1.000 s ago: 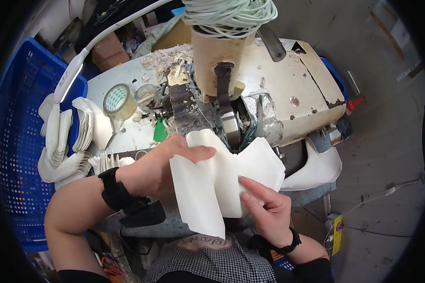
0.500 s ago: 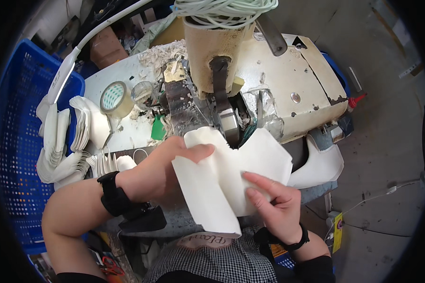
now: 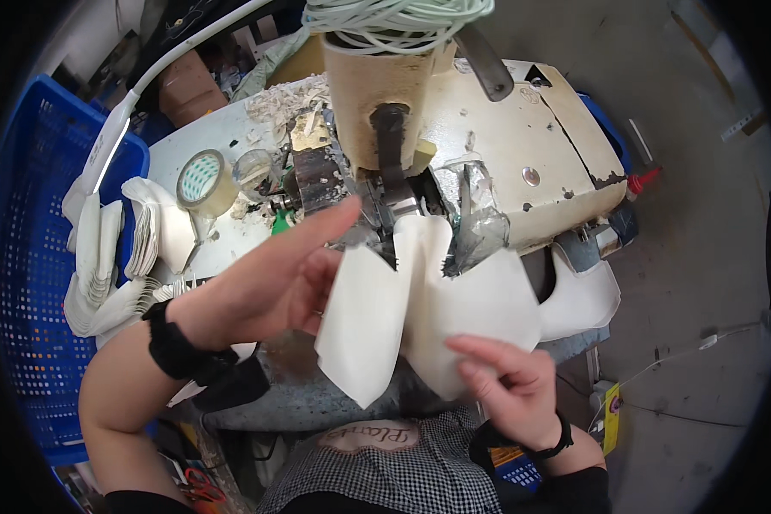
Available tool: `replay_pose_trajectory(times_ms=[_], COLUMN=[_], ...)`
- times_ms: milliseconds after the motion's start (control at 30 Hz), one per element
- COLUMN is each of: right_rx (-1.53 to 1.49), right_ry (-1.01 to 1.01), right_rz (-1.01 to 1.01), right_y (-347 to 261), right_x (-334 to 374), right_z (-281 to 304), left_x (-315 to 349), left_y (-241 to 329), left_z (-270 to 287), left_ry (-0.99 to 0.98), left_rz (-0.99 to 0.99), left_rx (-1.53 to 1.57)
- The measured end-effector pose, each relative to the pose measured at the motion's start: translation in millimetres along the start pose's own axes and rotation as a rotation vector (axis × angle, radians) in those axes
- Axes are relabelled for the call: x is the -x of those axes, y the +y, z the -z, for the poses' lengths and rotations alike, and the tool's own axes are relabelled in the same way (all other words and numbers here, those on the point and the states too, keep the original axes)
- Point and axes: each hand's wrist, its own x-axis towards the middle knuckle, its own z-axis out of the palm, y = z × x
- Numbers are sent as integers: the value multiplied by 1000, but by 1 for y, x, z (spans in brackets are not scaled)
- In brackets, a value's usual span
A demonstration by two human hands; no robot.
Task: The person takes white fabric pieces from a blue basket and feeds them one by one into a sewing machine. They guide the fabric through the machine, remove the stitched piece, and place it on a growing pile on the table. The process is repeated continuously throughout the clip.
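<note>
A white, leather-like cut piece [image 3: 475, 313] hangs in front of the machine's working head [image 3: 401, 201], its upper tongue right against it. Two flaps spread down from a fold in the middle, with dark notches beside the tongue. My right hand [image 3: 518, 390] has its index finger and thumb at the lower edge of the right flap and grips it there; its other fingers are partly hidden. My left hand [image 3: 274, 278] is open beside the left flap, one finger stretched toward the machine. Whether its fingertips touch the flap is hard to see.
Stacks of white cut pieces [image 3: 111, 274] lie at the left, near a blue plastic crate [image 3: 43, 343]. A tape roll [image 3: 206, 182] and scraps [image 3: 287, 103] rest on the machine table. Another white piece [image 3: 582, 295] sits at the right. A lamp [image 3: 116, 137] reaches in from upper left.
The white piece has turned, so its tongue now points up at the machine head and both flaps hang down. My left hand has let go of it and opened out.
</note>
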Motion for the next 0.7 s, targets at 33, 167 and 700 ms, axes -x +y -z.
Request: replay_pose_trajectory(times_ms=[33,167,700], right_rx=[41,81,-194], right_ry=[-21,-262,-757], right_rz=[137,283,346], right_y=[6,6,-5], right_x=[0,2,-27], right_z=[-5,-17,-76], left_x=[10,25,13], left_y=[7,8,54], left_z=[-3,-3,39], left_ry=[-67,121,175], left_rz=[67,-189,-284], left_rx=[-1,-893,-1254])
